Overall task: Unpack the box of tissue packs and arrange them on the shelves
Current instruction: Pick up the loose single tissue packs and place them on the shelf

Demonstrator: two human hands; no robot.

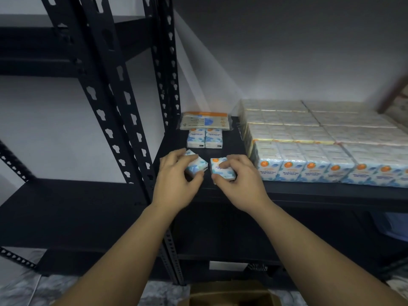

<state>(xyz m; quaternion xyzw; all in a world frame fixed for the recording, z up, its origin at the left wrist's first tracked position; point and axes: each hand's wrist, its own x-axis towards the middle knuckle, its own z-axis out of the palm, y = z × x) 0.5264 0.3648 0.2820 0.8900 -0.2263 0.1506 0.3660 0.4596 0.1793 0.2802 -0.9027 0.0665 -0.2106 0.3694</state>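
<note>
Each hand's grip clamps a "FRAGRANCE FREE MINI TISSUE" pack: left hand (pixel 176 173) its left pack (pixel 197 165), right hand (pixel 239 180) its right pack (pixel 220 170).

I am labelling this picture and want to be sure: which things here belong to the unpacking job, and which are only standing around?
Part of the job:
- left hand holding a tissue pack
- right hand holding another pack
- two placed packs
- stacked packs
- black shelf
- cardboard box

Just there:
- flat wrapped pack
- neighbouring rack

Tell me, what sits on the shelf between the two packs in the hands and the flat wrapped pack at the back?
In the head view, two small tissue packs stand side by side between the held packs and the flat wrapped pack.
</note>
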